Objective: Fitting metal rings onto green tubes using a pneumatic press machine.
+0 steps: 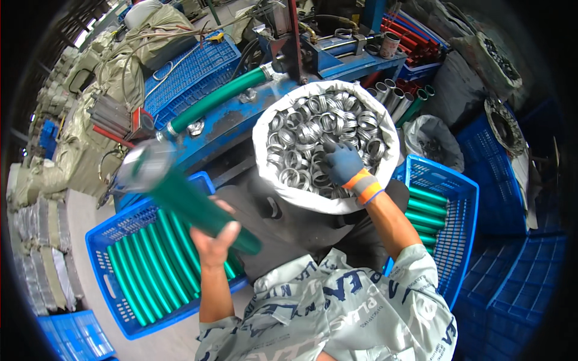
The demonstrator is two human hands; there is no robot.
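Observation:
My bare left hand point(214, 242) is closed around a green tube point(191, 203), which slants up and to the left. Motion smears the tube's far end, where something silvery shows. My right hand point(343, 162), in a dark blue glove with an orange cuff, reaches down among metal rings point(319, 123). Its fingertips are partly hidden there, so whether it grips a ring is unclear. The rings fill a white sack point(265, 159) standing in front of me.
A blue crate point(99, 240) of green tubes sits at my left, another blue crate point(468, 222) at my right. Beyond the sack, a blue machine bench point(214, 141) carries a long green tube point(220, 99). Metal tubes point(394, 101) stand behind the sack.

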